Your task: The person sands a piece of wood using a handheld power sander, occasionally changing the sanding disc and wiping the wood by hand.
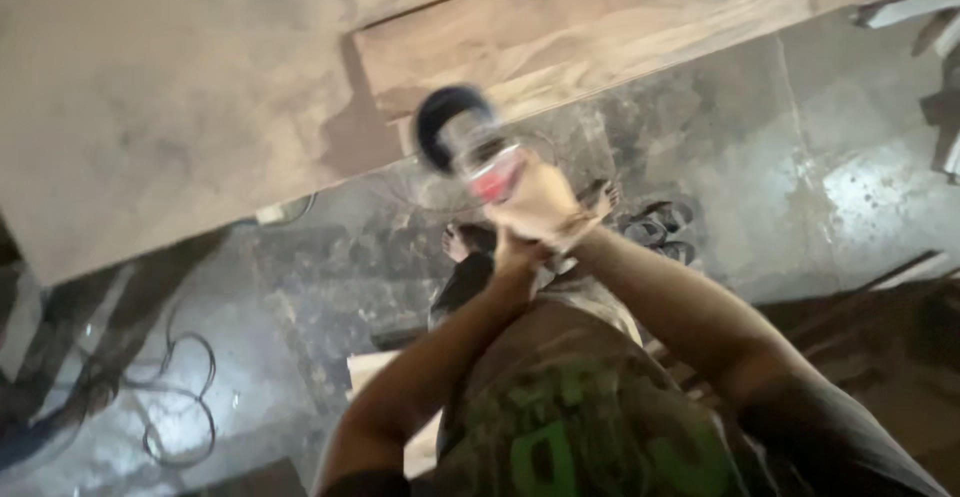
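Note:
I hold a blurred hand-held power tool point(480, 157) out in front of me, with a black round disc at its head and a red and silver body. My right hand point(545, 202) is wrapped around the body just behind the red part. My left hand point(515, 255) is closed right beneath it at the tool's rear end, the two hands touching. The disc end hangs at the edge of a wooden plank point(600, 17), and the blur hides whether they touch. Below the hands I see my bare feet point(456, 243) and dark trousers.
A large pale board point(150, 87) lies to the left of the plank. The floor point(760, 157) is dusty grey concrete. A dark cable point(185, 407) loops on it at the lower left. A pair of sandals point(662, 229) sits to the right of my feet.

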